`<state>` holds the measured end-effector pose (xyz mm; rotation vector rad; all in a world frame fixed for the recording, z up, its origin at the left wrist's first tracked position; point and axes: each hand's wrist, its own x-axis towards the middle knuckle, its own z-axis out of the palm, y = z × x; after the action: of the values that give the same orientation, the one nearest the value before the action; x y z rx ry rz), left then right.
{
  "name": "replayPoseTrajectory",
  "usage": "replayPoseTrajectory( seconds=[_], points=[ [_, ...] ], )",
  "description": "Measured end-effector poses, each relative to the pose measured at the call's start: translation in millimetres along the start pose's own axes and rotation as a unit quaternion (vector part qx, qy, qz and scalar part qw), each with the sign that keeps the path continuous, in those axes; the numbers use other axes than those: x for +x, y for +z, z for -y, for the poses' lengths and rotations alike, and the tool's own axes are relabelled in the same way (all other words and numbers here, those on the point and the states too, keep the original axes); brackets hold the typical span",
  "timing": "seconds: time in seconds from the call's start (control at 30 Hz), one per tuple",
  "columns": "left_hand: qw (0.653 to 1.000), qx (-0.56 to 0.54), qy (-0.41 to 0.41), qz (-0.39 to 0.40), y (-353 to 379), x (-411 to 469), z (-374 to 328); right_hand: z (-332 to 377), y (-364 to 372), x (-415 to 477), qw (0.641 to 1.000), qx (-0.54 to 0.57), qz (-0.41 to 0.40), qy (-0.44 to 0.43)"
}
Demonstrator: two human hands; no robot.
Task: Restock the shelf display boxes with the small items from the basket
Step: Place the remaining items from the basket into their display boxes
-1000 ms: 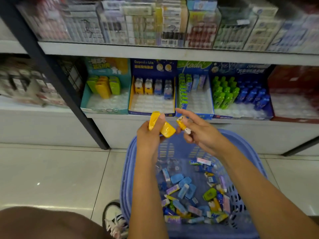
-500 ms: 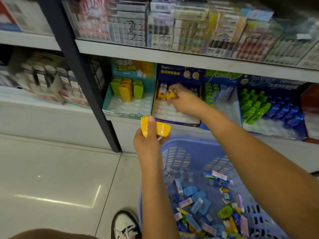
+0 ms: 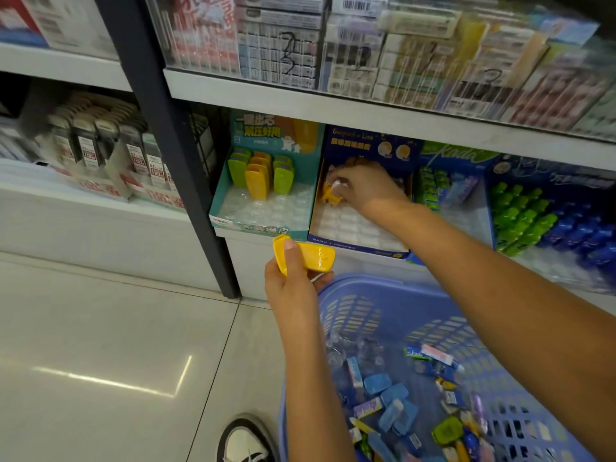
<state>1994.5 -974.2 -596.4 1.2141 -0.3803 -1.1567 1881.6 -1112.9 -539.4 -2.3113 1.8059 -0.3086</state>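
My left hand [image 3: 295, 285] grips two flat yellow items [image 3: 305, 257] above the near rim of the blue basket [image 3: 376, 288]. My right hand [image 3: 361, 186] reaches into the dark blue display box [image 3: 358, 243] on the lower shelf and pinches a small yellow item [image 3: 330, 196] over its white slotted tray. The teal display box [image 3: 263, 225] to the left holds green and yellow items [image 3: 258, 176] standing upright at its back. Several small blue, green, yellow and purple items [image 3: 393, 400] lie loose in the basket's bottom.
A black shelf post [image 3: 173, 145] stands left of the teal box. More display boxes with green and blue items [image 3: 533, 221] sit to the right. The upper shelf [image 3: 366, 108] overhangs the boxes. My shoe [image 3: 246, 441] rests on the tiled floor beside the basket.
My right hand carried the small yellow item from above the basket into the dark blue box and lowered it toward the tray. The left hand kept its two yellow items; the view shifted left.
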Motion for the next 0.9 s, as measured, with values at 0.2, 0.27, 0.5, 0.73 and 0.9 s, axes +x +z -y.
replayPoseTrajectory(
  seconds=[0.2,0.27,0.5,0.73,0.9],
  points=[
    [1.000,-0.006,-0.005,-0.006,1,2,1,2,-3,4,1.000,0.005,-0.025,-0.016],
    [1.000,-0.011,-0.010,-0.009,1,2,-1,3,-3,5,0.999,0.004,-0.026,-0.026],
    [1.000,-0.024,-0.014,-0.006,3,2,-9,2,11,-1,0.999,0.003,-0.038,-0.003],
    [0.999,-0.037,-0.017,0.012,3,-3,-14,11,11,-16,0.998,0.035,-0.045,0.026],
    [0.999,-0.002,0.031,0.030,-3,-2,-20,31,-1,-73,0.960,0.277,0.001,-0.038]
  ],
)
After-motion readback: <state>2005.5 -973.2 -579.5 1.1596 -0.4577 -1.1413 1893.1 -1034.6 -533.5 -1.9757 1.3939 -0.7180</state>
